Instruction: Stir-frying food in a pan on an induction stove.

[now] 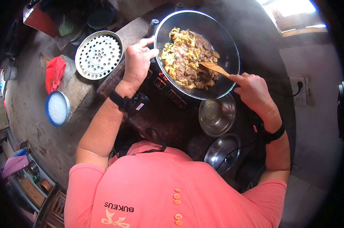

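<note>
A dark wok (227,57) with a shiny rim stands on an induction cooker (170,92) whose red display is lit. Cabbage pieces and brown meat in sauce (189,61) lie in it, mostly on the left and in the middle. My right hand (254,88) grips the handle of a wooden spatula (213,67), its blade in the food. With my left hand (139,61) I hold the wok's left edge, beside its black side handle (153,28); the thumb lies on the rim and the fingers are partly hidden.
Below the wok are a steel bowl (217,131) and a round metal lid (207,158). On the left are a perforated steamer plate (99,74), a red plastic bag (55,72) and a blue-rimmed bowl of white grains (47,109). A plug sits in a wall socket (300,98) on the right.
</note>
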`<state>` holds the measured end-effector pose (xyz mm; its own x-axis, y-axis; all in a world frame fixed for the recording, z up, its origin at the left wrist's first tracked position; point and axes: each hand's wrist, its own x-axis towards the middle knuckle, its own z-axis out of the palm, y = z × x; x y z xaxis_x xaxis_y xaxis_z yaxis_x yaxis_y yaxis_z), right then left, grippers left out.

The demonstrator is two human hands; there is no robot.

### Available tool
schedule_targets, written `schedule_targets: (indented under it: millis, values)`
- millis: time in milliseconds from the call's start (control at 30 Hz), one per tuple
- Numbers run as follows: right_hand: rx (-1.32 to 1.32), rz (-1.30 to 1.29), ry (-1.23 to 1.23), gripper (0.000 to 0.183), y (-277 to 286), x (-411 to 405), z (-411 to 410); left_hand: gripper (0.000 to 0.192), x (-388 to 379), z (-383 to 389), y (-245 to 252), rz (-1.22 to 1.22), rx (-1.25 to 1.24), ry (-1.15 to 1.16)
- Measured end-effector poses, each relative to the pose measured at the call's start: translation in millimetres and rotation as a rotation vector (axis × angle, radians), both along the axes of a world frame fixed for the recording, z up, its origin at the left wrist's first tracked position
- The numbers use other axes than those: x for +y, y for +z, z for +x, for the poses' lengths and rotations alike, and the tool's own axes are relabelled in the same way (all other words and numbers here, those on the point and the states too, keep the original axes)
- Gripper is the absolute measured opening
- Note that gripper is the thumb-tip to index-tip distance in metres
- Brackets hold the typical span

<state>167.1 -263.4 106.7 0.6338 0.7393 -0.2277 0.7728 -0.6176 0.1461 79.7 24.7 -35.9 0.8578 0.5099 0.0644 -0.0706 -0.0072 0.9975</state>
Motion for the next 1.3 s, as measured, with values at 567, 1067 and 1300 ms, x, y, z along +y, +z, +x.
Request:
schedule_targets:
  millis: [567,1067,1300]
  values:
    - [-0.05,0.169,-0.053,0.026,-47.3,26.0,42.0,0.033,-3.1,0.0,-6.5,-0.051,-0.034,-0.004]
    - [-0.13,0.204,-0.173,0.033,-37.3,6.7,33.9,0.033,-4.1,2.4,-7.4,-0.014,0.017,0.02]
    - [-0.135,0.023,-0.065,0.016,-56.9,28.1,14.5,0.033,-5.7,-1.4,-3.1,-0.012,-0.009,0.041]
